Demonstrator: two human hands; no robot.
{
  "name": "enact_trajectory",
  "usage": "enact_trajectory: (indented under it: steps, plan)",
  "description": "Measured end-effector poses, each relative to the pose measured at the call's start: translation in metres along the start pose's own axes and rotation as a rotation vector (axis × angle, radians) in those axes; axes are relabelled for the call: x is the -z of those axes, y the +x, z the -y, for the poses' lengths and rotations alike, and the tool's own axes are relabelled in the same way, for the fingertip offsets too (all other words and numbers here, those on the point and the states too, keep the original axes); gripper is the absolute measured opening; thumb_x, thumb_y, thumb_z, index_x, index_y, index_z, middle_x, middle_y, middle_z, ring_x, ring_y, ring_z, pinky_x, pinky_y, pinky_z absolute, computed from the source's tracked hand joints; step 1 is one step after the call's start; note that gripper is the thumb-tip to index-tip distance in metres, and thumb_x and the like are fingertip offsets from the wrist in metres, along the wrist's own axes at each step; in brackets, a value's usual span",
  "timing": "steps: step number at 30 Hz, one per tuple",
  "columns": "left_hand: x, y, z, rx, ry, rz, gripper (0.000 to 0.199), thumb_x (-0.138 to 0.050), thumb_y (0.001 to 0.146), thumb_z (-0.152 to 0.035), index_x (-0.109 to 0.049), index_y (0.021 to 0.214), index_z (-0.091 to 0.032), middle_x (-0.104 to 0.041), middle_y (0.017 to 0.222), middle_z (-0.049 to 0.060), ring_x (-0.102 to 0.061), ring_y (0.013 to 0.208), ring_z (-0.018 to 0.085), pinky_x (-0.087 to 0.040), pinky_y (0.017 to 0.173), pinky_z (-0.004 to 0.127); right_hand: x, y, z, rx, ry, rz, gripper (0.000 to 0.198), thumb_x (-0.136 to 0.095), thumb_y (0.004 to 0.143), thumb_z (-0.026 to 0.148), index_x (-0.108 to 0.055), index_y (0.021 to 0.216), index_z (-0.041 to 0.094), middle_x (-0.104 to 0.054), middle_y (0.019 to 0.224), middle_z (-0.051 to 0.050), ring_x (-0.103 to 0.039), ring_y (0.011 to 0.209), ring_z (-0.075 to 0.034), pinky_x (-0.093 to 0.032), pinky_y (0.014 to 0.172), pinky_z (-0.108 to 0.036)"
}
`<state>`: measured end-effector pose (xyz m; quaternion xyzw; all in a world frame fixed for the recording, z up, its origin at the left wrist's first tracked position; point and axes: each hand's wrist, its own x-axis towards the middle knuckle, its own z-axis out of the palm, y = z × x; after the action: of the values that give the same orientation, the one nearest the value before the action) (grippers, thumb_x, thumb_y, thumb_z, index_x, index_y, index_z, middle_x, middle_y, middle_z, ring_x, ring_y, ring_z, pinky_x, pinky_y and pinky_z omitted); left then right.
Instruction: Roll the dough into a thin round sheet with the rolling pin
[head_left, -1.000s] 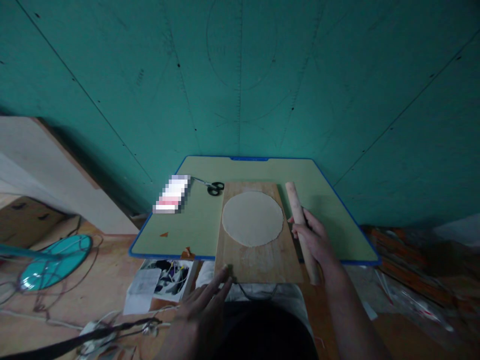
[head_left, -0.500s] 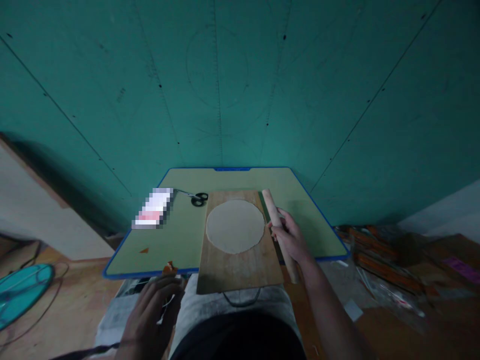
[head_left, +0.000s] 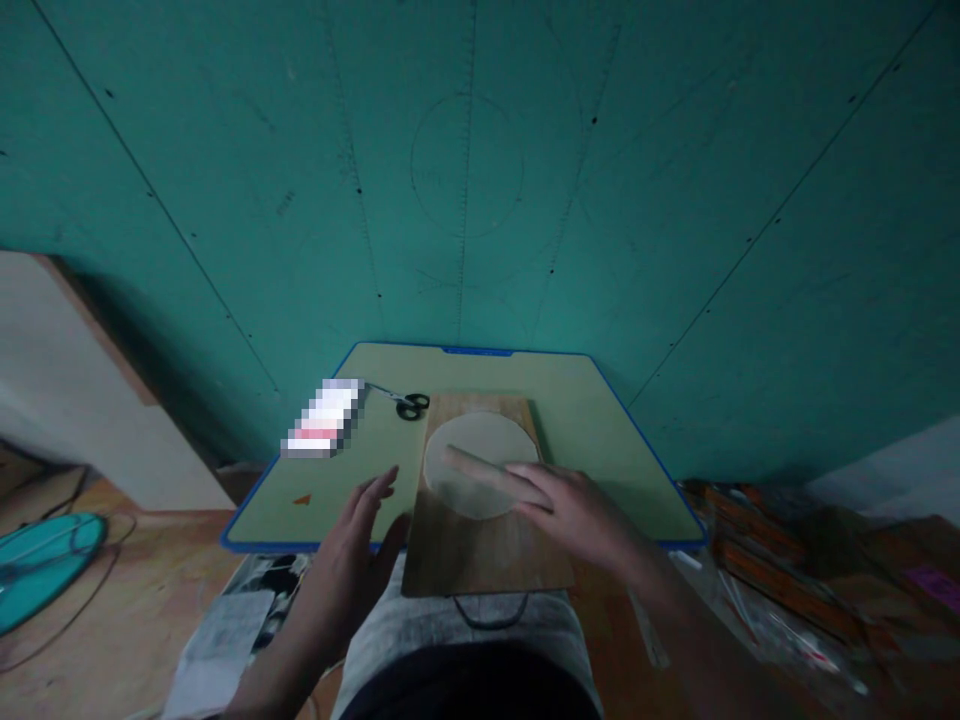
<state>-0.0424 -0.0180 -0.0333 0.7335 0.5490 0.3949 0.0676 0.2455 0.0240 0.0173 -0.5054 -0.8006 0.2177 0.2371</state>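
Note:
A thin round sheet of dough (head_left: 442,487) lies on a wooden cutting board (head_left: 480,560) whose near end overhangs the table's front edge. My right hand (head_left: 574,505) is wrapped round one end of a wooden rolling pin (head_left: 484,470), which slants across the dough with its free end pointing left. Whether the pin touches the dough I cannot tell. Left of the board is my left hand (head_left: 365,540), fingers stretched and thumb apart, holding nothing. Black-handled scissors (head_left: 411,404) rest on the table beyond it.
The pale green table (head_left: 600,420) has a blue rim and stands against a green wall (head_left: 480,200). A blurred-out flat object (head_left: 326,415) and a small orange scrap (head_left: 302,499) lie at its left. Orange-brown stacked pieces (head_left: 780,570) lie on the floor at right.
My right hand has brought the rolling pin from the board's right side over the dough, turning it crosswise. My left hand has risen toward the board and spread its fingers. The view has shifted slightly.

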Motion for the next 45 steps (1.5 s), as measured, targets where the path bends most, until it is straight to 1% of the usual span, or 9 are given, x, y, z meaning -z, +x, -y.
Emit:
enact_trajectory:
  steps: [6, 11, 15, 21, 25, 30, 36, 41, 45]
  plan:
    - [-0.003, 0.007, -0.011, 0.162, -0.234, 0.167, 0.033, -0.046, 0.098, -0.041, -0.055, 0.123, -0.022, -0.071, 0.079, 0.001, -0.069, 0.068, 0.017, -0.056, 0.065, 0.029, -0.008, -0.008, 0.023, 0.158, -0.262, 0.163, 0.035, -0.070, 0.089, 0.026, -0.066, 0.124, 0.027, -0.076, 0.115, -0.006, -0.074, 0.094, -0.023, -0.055, 0.077, -0.030]
    - [0.003, 0.008, -0.010, 0.264, -0.364, 0.248, 0.034, -0.046, 0.098, -0.049, -0.059, 0.112, -0.020, -0.072, 0.088, 0.005, -0.070, 0.082, 0.020, -0.055, 0.071, 0.030, -0.005, -0.017, 0.018, 0.273, -0.310, 0.140, 0.039, -0.065, 0.094, 0.030, -0.061, 0.133, 0.025, -0.076, 0.117, -0.006, -0.074, 0.094, -0.021, -0.055, 0.078, -0.030]
    - [0.006, 0.012, -0.019, 0.259, -0.493, 0.295, 0.033, -0.048, 0.097, -0.049, -0.061, 0.090, -0.019, -0.064, 0.070, 0.001, -0.063, 0.069, 0.017, -0.051, 0.064, 0.026, 0.000, -0.018, 0.017, 0.329, -0.343, 0.120, 0.037, -0.063, 0.096, 0.034, -0.062, 0.132, 0.025, -0.076, 0.116, -0.006, -0.074, 0.093, -0.021, -0.054, 0.075, -0.030]
    - [0.013, 0.012, -0.022, 0.344, -0.667, 0.222, 0.032, -0.056, 0.093, -0.049, -0.061, 0.086, -0.018, -0.062, 0.068, 0.000, -0.060, 0.063, 0.014, -0.047, 0.056, 0.022, 0.015, -0.005, -0.011, 0.176, -0.454, 0.127, 0.049, -0.056, 0.090, 0.068, -0.072, 0.097, 0.023, -0.077, 0.084, -0.006, -0.073, 0.076, -0.023, -0.042, 0.061, -0.029]
    - [0.015, 0.003, -0.011, 0.298, -0.478, 0.261, 0.030, -0.056, 0.093, -0.045, -0.064, 0.100, -0.018, -0.069, 0.078, 0.003, -0.065, 0.072, 0.017, -0.051, 0.064, 0.026, 0.016, 0.008, -0.028, 0.049, -0.525, 0.083, 0.060, -0.052, 0.083, 0.080, -0.066, 0.079, 0.022, -0.072, 0.075, -0.005, -0.068, 0.071, -0.023, -0.031, 0.058, -0.029]
    - [0.018, -0.004, 0.001, 0.157, -0.194, 0.289, 0.026, -0.056, 0.093, -0.042, -0.066, 0.100, -0.019, -0.066, 0.070, 0.000, -0.062, 0.060, 0.015, -0.049, 0.056, 0.024, 0.006, 0.025, -0.032, 0.068, -0.422, 0.074, 0.048, -0.041, 0.098, 0.057, -0.059, 0.072, 0.022, -0.068, 0.073, -0.003, -0.062, 0.069, -0.018, -0.028, 0.061, -0.029]
    - [0.016, 0.011, -0.006, -0.010, -0.059, 0.349, 0.024, -0.053, 0.095, -0.033, -0.063, 0.113, -0.021, -0.072, 0.073, 0.001, -0.065, 0.055, 0.015, -0.046, 0.051, 0.023, 0.001, 0.064, -0.038, 0.042, -0.251, -0.102, 0.042, -0.043, 0.092, 0.047, -0.049, 0.059, 0.023, -0.054, 0.056, 0.001, -0.047, 0.056, -0.015, -0.024, 0.059, -0.029]
    - [0.001, 0.040, -0.033, -0.214, 0.018, 0.447, 0.051, -0.043, 0.098, -0.028, -0.038, 0.149, -0.020, -0.075, 0.077, 0.005, -0.066, 0.053, 0.018, -0.042, 0.047, 0.025, 0.004, 0.132, -0.034, 0.049, -0.028, -0.188, 0.029, -0.047, 0.086, 0.034, -0.048, 0.059, 0.022, -0.050, 0.058, 0.003, -0.046, 0.060, -0.014, -0.029, 0.060, -0.027]
    - [-0.016, 0.055, -0.049, -0.198, 0.137, 0.463, 0.063, -0.038, 0.095, -0.025, -0.024, 0.156, -0.015, -0.074, 0.072, 0.005, -0.066, 0.050, 0.021, -0.038, 0.046, 0.026, 0.001, 0.185, -0.028, -0.050, -0.001, -0.109, 0.018, -0.047, 0.083, 0.025, -0.057, 0.069, 0.020, -0.059, 0.069, 0.001, -0.054, 0.071, -0.015, -0.036, 0.064, -0.025]
